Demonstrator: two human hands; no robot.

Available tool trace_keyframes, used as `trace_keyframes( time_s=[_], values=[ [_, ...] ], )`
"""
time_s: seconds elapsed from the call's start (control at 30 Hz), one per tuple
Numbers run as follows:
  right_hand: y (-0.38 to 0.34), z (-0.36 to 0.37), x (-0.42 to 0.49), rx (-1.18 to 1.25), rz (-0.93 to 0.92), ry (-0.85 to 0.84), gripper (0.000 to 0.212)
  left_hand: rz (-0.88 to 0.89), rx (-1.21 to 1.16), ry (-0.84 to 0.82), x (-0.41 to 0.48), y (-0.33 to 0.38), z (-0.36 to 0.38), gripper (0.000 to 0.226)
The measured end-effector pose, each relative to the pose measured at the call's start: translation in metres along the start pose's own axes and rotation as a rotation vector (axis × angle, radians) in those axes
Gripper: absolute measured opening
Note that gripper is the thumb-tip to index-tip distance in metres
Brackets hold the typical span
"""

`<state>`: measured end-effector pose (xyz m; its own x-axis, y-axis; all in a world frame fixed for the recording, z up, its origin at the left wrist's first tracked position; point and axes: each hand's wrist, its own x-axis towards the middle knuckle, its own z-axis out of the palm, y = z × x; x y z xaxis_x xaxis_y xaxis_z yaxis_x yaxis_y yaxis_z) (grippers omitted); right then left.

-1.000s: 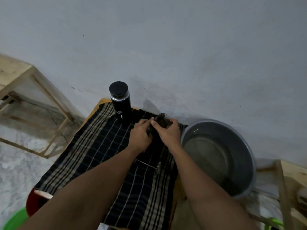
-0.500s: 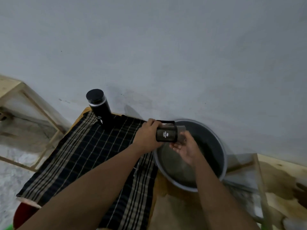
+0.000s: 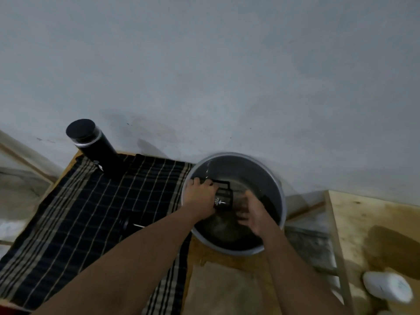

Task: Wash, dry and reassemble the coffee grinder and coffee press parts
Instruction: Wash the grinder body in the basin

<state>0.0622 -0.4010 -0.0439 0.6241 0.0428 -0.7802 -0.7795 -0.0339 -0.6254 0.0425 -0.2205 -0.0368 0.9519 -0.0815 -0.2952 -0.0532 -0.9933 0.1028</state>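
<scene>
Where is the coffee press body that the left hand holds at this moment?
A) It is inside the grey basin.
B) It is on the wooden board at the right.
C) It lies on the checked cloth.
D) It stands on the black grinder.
A: the left hand grips the coffee press within the rim of the grey basin, low over the water, away from the cloth.
</scene>
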Motion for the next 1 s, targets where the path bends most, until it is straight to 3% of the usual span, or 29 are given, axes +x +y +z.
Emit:
trace_keyframes(
  time_s=[0.13,0.47,0.63,0.77,0.87,1.0],
  values=[
    [-0.005,-0.016,0.018,-0.137,-0.091,0.226,0.032,-0.032,-0.081,-0.087,0.006,0.005,0.012,0.070],
    [-0.006,-0.023,0.043,-0.176,-0.023,0.344,0.040,-0.097,-0.113,-0.158,0.022,0.009,0.021,0.066],
    [-0.014,-0.001,0.034,-0.115,0.014,0.088,0.043,-0.097,-0.122,-0.175,0.024,0.008,0.018,0.062],
    [-0.019,-0.012,0.039,-0.070,-0.048,0.167,0.031,-0.093,-0.155,-0.173,0.024,0.006,0.021,0.065],
    [-0.011,-0.022,0.046,-0.203,-0.055,0.217,0.023,-0.093,-0.191,-0.177,0.024,0.006,0.022,0.067],
    [0.002,-0.017,0.045,-0.365,-0.065,0.015,0.040,-0.088,-0.372,-0.225,0.027,0.001,0.024,0.077]
  ],
)
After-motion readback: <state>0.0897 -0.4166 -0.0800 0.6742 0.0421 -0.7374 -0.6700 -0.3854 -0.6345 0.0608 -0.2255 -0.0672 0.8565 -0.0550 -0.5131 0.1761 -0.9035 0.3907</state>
